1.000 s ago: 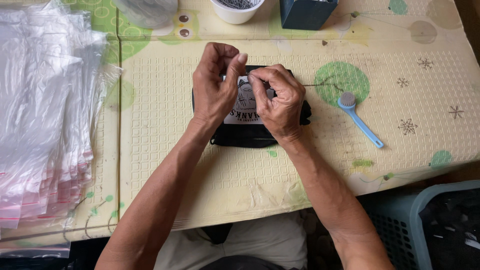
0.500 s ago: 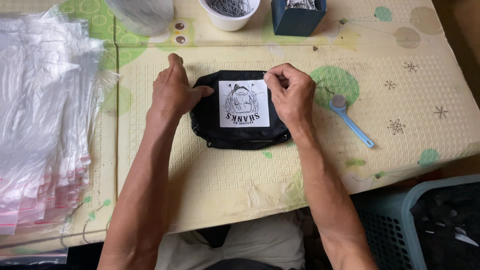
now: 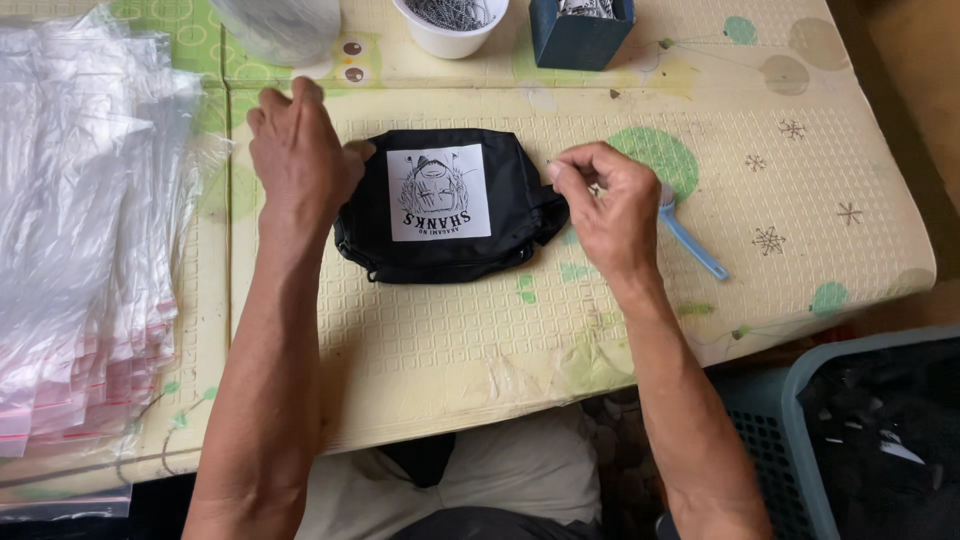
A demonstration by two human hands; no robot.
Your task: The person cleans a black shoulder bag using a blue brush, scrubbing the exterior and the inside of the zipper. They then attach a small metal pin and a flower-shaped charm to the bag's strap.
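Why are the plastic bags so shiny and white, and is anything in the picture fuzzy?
Head view: soft, even light, with only faint shadows under the left hand and right hand; the plastic bags catch the light and glare whitish, so their edges blur together; the black pouch looks sharp; the basket at the corner is dark, so what is inside is hard to tell.

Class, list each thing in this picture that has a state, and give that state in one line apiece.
Black pouch: flat on the mat, white printed patch up.
Left hand: resting at the pouch's left end.
Right hand: fingertips pinched, beside the pouch's right end.
Blue brush: lying on the mat.
White cup: upright, holding metal bits.
Plastic bags: stacked.
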